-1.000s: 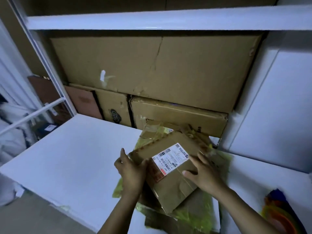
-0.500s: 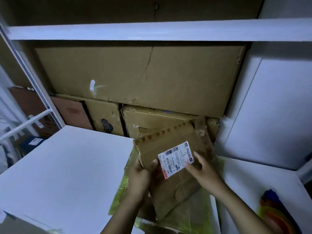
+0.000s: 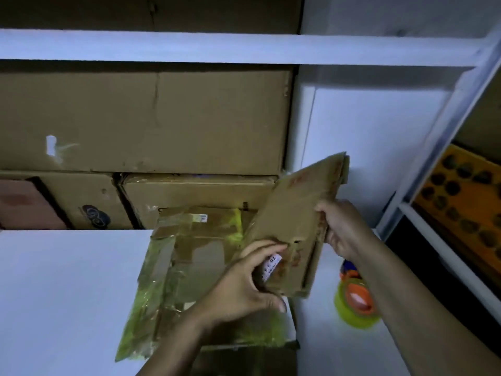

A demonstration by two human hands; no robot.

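Note:
A flattened brown cardboard box (image 3: pixel 295 210) with a white shipping label is held up on edge above the white table (image 3: pixel 62 280). My left hand (image 3: pixel 244 283) grips its near lower corner, fingers over the label. My right hand (image 3: pixel 341 226) grips its right edge. Under it lies a stack of flattened cardboard with yellow tape (image 3: pixel 189 267), flat on the table.
Large cardboard boxes (image 3: pixel 151 120) fill the shelf behind the table, smaller ones (image 3: pixel 195 196) below them. A yellow tape roll with an orange dispenser (image 3: pixel 355 299) lies to the right of the stack. A white shelf frame (image 3: pixel 433 147) with an orange box (image 3: pixel 461 196) stands at right.
Both hands lifted the labelled box off the stack, swung it to the right and tipped it on edge. The view also turned right.

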